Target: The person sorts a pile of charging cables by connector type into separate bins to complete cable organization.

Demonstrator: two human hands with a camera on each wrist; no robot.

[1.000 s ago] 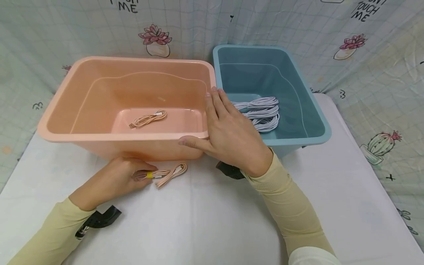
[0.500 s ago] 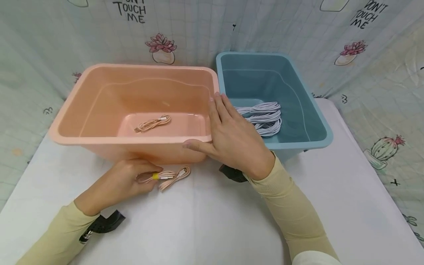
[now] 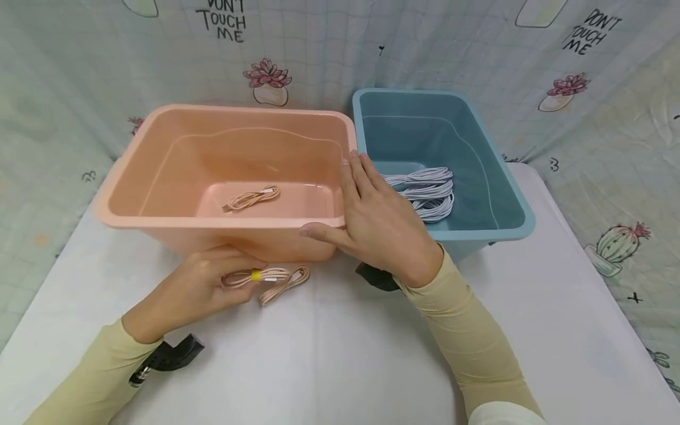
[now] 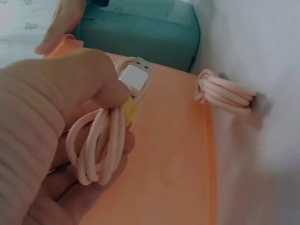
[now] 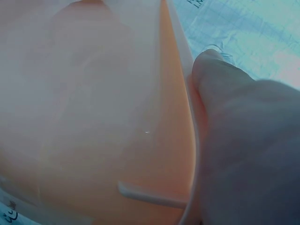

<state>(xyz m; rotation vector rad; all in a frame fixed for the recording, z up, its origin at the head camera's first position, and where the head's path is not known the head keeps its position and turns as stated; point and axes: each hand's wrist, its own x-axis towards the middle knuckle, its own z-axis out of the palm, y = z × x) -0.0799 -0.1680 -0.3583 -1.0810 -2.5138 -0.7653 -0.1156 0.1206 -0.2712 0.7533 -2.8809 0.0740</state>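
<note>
In the head view, my left hand [image 3: 199, 283] pinches a coiled pink USB cable [image 3: 273, 274] in front of the pink bin [image 3: 228, 223]. A yellow tie [image 4: 130, 110] binds this coil, and in the left wrist view its white-and-metal plug [image 4: 136, 77] points away from the palm. A second pink cable coil [image 3: 285, 286] lies on the table just right of the held one. My right hand [image 3: 385, 221] rests on the pink bin's near right corner, fingers straight along the rim and thumb over the front edge. Inside that bin lies another pink cable coil [image 3: 252, 199].
A blue bin [image 3: 478, 234] stands against the pink bin's right side, holding several white cable coils [image 3: 430, 192] partly covered by my right hand. Both bins sit on a white-covered table [image 3: 345, 354], with a printed cloth [image 3: 319, 47] hanging behind.
The head view has shifted, so the bins and hands appear lower and farther right. My left hand has raised the tied cable slightly. The right hand keeps its place on the bin corner.
</note>
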